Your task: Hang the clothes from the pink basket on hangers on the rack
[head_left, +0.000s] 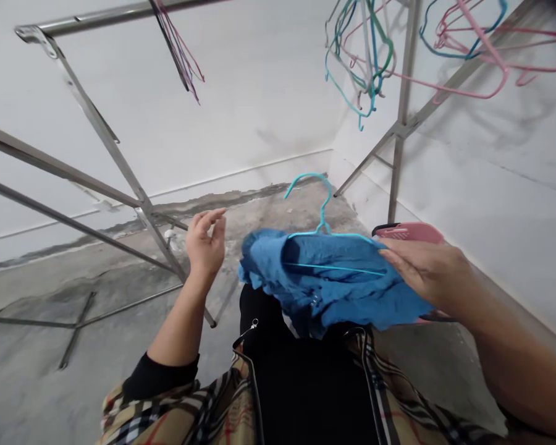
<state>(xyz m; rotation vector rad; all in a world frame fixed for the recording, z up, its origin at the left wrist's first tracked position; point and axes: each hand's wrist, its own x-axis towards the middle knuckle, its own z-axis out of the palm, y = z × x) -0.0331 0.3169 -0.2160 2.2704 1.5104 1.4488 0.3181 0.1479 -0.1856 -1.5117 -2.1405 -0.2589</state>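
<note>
A blue shirt hangs on a turquoise clothes hanger in front of my body. The hanger's hook points up, and its lower bar shows across the shirt's neck opening. At the shirt's right shoulder, my right hand pinches the cloth, with the end of the hanger hidden under it. My left hand is raised to the left of the shirt, apart from it. Its fingers are bent loosely, with no object visible in them.
A metal drying rack stands at the left, with several thin hangers on its top bar. More hangers hang from another metal frame at the right, near the wall. Something pink is behind my right hand.
</note>
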